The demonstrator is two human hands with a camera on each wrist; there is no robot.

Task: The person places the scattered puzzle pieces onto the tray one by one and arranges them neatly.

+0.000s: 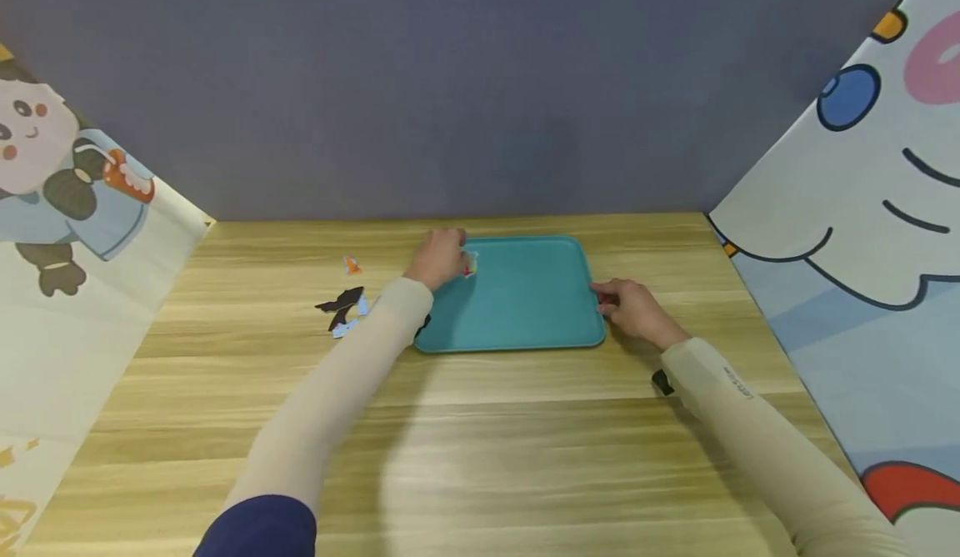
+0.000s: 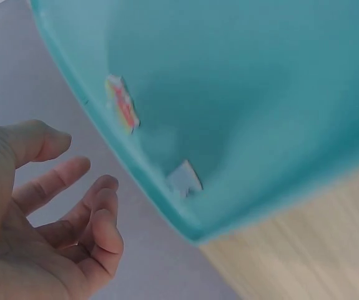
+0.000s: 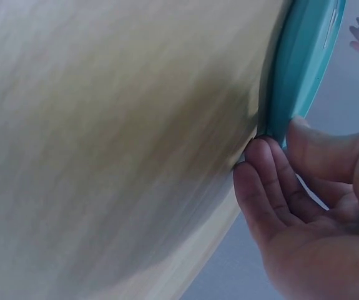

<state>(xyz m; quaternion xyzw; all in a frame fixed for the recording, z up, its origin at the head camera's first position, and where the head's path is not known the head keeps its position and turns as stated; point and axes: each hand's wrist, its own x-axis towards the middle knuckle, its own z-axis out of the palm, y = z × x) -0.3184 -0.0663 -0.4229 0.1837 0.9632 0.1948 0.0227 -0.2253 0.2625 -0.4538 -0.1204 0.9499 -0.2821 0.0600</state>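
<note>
Tray [image 1: 521, 294], teal and rectangular, lies on the wood-grain table [image 1: 525, 449] between the two hands. The right hand [image 1: 633, 311] pinches its right edge. The left hand [image 1: 439, 258] hangs by the far left corner, fingers loosely bent, thumb and fingertips apart, holding nothing. Near it, a red-and-yellow flat piece [image 2: 123, 104] and a pale flat piece [image 2: 184, 179] lie inside the tray. Farther left, dark brown pieces [image 1: 347, 298] sit clustered with pale blue ones, an orange piece [image 1: 352, 266] just beyond.
</note>
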